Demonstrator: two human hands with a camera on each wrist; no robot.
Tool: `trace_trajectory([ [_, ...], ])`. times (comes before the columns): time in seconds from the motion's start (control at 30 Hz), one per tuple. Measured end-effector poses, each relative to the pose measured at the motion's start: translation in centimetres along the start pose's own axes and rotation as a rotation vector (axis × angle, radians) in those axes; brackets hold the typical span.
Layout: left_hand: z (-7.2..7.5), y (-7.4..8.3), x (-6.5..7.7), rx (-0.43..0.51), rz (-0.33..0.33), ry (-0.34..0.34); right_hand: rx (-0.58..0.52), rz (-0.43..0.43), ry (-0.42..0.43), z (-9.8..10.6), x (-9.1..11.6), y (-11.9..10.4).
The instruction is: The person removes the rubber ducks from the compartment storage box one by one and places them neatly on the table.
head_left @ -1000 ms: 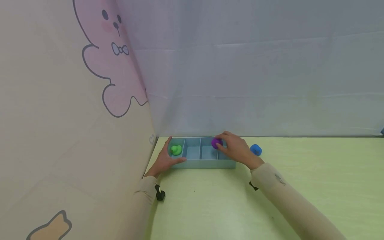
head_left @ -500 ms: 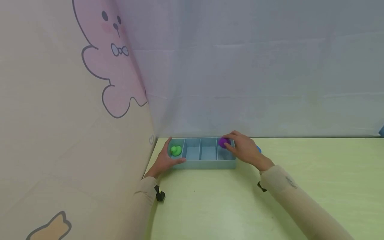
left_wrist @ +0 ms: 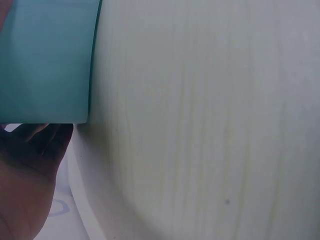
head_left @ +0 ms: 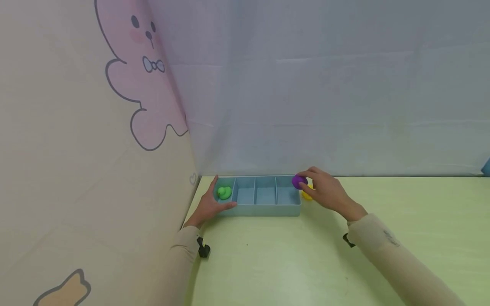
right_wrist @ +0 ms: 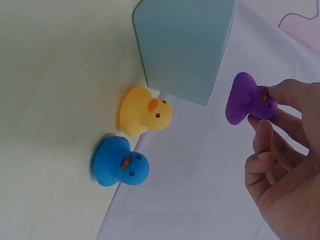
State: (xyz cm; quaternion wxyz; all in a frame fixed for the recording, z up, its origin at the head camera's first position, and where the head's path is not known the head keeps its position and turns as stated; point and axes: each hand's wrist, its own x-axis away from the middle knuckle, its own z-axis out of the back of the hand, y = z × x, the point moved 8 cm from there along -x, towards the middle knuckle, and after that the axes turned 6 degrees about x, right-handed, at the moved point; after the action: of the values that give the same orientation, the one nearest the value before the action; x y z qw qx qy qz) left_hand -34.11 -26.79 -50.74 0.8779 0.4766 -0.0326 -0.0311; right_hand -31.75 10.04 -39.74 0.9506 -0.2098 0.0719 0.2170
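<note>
Our R grip point(head_left: 330, 190) pinches purple duck point(right_wrist: 244, 100), now further R by box point(head_left: 264, 210) end, so it's still not inside. L grip point(head_left: 209, 206) clasps opp. end

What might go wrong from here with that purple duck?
First, the purple duck is pinched only by its head, so it might slip from the right hand.
Second, it is held up near the end of the box; if dropped, it may hit the rim.
Third, the yellow duck and blue duck sit close by, so a fall might knock them.
</note>
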Motion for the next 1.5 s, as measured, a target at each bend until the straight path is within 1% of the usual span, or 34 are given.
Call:
trace_trajectory([
  [0.27, -0.1, -0.1, 0.0, -0.008, 0.008, -0.004, 0.027, -0.036, 0.003, 0.8, 0.6, 2.0],
  [0.47, -0.1, 0.1, 0.1, 0.007, 0.022, -0.019, 0.034, -0.052, -0.009, 1.0, 1.4, 3.3],
  [0.67, -0.2, 0.5, 0.2, 0.009, 0.013, -0.033, 0.05, -0.07, -0.021, 1.2, 1.9, 4.4],
  [0.8, -0.3, 0.4, 0.1, 0.006, 0.012, -0.034, 0.062, -0.078, -0.033, 1.3, 2.3, 5.0],
  [1.0, -0.4, 0.3, 0.1, 0.018, 0.018, -0.036, 0.064, -0.076, -0.023, 1.6, 3.2, 6.3],
  [1.13, -0.4, 0.4, 0.0, 0.024, 0.021, -0.038, 0.069, -0.093, -0.022, 2.1, 3.9, 7.1],
  [1.5, -0.3, 0.2, 0.1, 0.032, 0.005, -0.038, 0.099, -0.124, -0.016, 2.7, 5.6, 9.4],
])
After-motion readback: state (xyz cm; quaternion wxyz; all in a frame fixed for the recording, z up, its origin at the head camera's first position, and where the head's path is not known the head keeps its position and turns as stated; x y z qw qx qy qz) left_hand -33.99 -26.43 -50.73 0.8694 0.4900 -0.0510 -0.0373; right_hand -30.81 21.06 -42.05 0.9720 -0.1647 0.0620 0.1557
